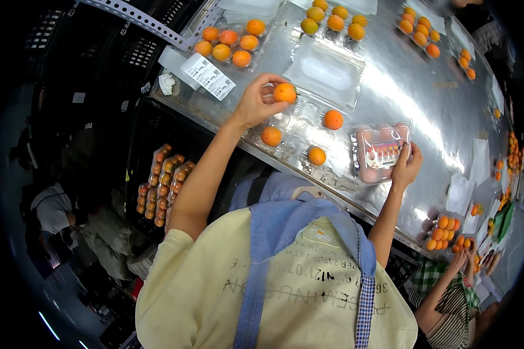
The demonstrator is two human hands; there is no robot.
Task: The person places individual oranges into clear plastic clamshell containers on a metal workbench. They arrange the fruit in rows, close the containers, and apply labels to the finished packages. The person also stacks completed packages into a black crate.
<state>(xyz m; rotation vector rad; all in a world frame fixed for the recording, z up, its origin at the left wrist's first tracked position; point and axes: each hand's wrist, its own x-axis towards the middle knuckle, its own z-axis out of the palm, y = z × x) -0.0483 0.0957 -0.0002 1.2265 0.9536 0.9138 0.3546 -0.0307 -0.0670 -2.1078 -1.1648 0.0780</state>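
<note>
My left hand (pixel 258 99) holds a round orange fruit (pixel 284 93), with a bit of green at its side, between thumb and fingers. The fruit is over the far left part of a clear plastic clamshell tray (pixel 293 143). Three fruits sit apart in this tray, one (pixel 333 119) at its right side; other hollows are bare. Its lid (pixel 327 74) lies folded back on the far side, with a whitish sheet in it. My right hand (pixel 407 165) grips the right edge of a closed clear pack (pixel 377 152), thumb on top. That pack bears a printed label over pinkish, covered round contents.
Filled open trays (pixel 231 41) stand at the far side of the metal table (pixel 397 87). Printed label sheets (pixel 208 76) lie at the left, below a perforated metal upright (pixel 135 17). Stacked fruit packs (pixel 161 187) stand lower left. A co-worker's hands (pixel 463 253) handle fruit at right.
</note>
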